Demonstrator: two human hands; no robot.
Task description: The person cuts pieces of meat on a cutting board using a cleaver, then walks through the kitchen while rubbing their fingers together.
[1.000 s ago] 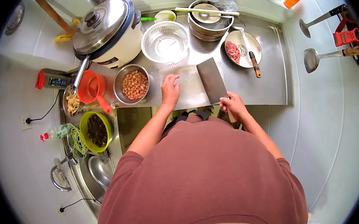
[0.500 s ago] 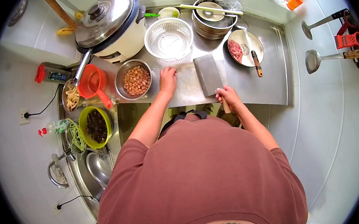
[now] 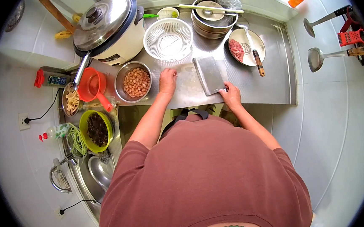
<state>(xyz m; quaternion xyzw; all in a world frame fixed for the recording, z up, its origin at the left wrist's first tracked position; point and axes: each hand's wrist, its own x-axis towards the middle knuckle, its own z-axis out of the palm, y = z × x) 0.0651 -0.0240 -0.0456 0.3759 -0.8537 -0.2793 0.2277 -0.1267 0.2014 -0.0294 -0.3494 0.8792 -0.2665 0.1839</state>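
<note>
A cleaver [image 3: 208, 75] with a wide grey blade is over the pale, stained patch [image 3: 186, 85] of the worktop. My right hand [image 3: 231, 96] is closed at the cleaver's near end, covering its handle. To the left, my left hand [image 3: 168, 81] rests on the worktop with its fingers curled together; what they hold, if anything, is hidden. Beside that hand stands a steel bowl [image 3: 120, 91] of pinkish peanuts [image 3: 136, 82]. Beyond both hands is a white plastic colander [image 3: 168, 40].
A plate [image 3: 257, 40] with pink meat strips [image 3: 236, 50] and a knife [image 3: 255, 53] lies right. Behind stand a large cooker [image 3: 125, 54] and stacked pots [image 3: 212, 33]. Leftward are a red ladle-like scoop [image 3: 92, 84], a yellow-green bowl [image 3: 110, 129] of dark food and a sink [image 3: 85, 175].
My right hand has shifted its hold on the cleaver; the wooden handle that stuck out below it is hidden now. The blade's angle has changed slightly. My left hand stays nearly in place.
</note>
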